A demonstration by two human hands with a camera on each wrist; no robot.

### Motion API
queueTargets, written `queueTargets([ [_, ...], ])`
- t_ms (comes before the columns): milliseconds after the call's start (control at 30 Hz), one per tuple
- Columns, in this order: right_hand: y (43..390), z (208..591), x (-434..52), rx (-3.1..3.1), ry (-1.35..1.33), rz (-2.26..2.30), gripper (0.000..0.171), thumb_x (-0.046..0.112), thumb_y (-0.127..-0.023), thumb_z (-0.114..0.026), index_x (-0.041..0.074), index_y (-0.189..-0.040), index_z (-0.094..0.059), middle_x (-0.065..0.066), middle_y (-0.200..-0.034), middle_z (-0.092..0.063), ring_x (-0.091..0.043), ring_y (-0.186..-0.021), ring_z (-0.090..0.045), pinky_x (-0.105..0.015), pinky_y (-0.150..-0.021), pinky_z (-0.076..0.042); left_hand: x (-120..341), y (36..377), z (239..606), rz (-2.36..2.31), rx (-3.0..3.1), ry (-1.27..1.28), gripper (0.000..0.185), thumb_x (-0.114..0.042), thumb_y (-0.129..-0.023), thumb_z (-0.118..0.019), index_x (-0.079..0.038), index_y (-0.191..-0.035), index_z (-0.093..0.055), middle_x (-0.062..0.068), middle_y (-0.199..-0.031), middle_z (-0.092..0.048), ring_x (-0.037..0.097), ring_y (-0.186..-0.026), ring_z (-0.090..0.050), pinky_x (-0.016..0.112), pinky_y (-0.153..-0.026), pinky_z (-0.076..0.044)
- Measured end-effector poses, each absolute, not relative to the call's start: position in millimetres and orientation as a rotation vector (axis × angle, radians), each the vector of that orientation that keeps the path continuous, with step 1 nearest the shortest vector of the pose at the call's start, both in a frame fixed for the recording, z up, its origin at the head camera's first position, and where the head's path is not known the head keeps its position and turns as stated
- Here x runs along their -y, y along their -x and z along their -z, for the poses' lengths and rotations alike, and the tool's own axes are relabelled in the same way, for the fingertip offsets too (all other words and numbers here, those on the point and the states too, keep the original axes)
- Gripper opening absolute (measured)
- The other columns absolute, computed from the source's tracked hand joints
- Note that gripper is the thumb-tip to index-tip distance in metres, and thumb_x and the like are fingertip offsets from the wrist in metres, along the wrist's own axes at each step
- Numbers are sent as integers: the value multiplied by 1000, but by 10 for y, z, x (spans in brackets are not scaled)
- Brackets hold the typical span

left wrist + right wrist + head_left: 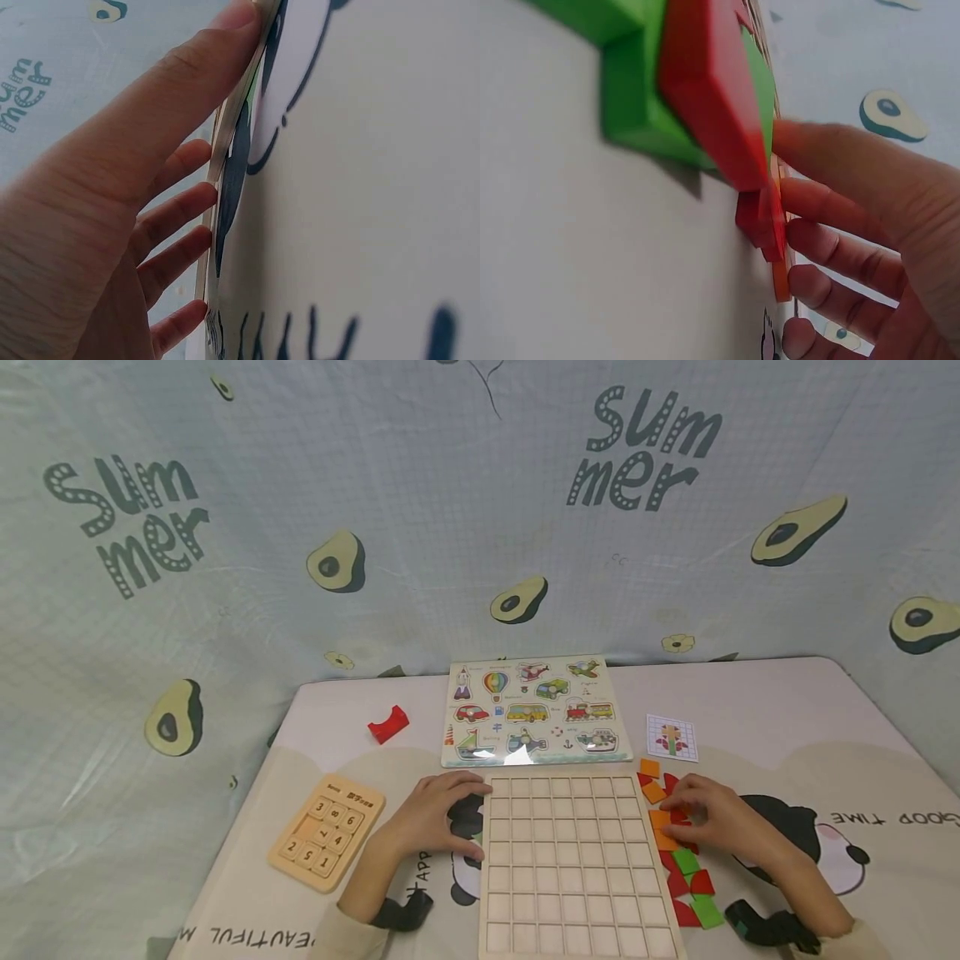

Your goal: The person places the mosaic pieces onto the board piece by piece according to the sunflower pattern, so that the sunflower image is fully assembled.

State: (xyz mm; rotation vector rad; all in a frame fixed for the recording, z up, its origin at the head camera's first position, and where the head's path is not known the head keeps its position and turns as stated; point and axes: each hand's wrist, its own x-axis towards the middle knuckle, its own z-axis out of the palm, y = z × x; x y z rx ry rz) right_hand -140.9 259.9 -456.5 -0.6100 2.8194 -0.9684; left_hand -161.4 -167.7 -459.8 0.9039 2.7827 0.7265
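Note:
A pale wooden grid board [573, 868] lies on the table in front of me, its squares bare. My left hand [442, 814] rests at the board's upper left corner. In the left wrist view its thumb [187, 82] lies along the board's thin edge [223, 154] and the fingers are stretched out. My right hand [708, 818] lies on a loose row of orange, red and green tiles [686, 868] beside the board's right edge. In the right wrist view its fingertips [799, 202] touch a small red tile [754, 221] and an orange one [780, 281], behind larger red and green tiles [705, 97].
A vehicle peg puzzle [534, 710] lies just beyond the board. A pattern card [672, 737] sits at the right, a red arch block [388, 723] at the left, and a wooden number puzzle [327, 831] near the left edge. An avocado-print cloth [337, 560] hangs behind the table.

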Motion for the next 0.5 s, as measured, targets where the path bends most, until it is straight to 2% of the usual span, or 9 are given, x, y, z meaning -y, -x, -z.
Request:
queueTargets([
  [167, 1412, 4587, -2617, -2816, 641, 991, 26, 28, -76, -83, 14, -96, -74, 5, -92, -53, -6, -81, -44, -21, -60, -38, 1682, 1616, 4604, -724, -2789, -915, 82, -53, -62, -88, -23, -132, -59, 0, -141, -51, 23, -134, -42, 50, -107, -31],
  [500, 1393, 4612, -2602, -2847, 715, 1031, 23, 19, -77, -83, 15, -92, -65, 11, -85, -54, -3, -74, -44, -22, -63, -42, 1676, 1615, 4611, -725, -2784, -907, 81, -53, -62, -87, -22, -132, -59, 0, -141, -50, 23, -134, -41, 50, -107, -31],
])
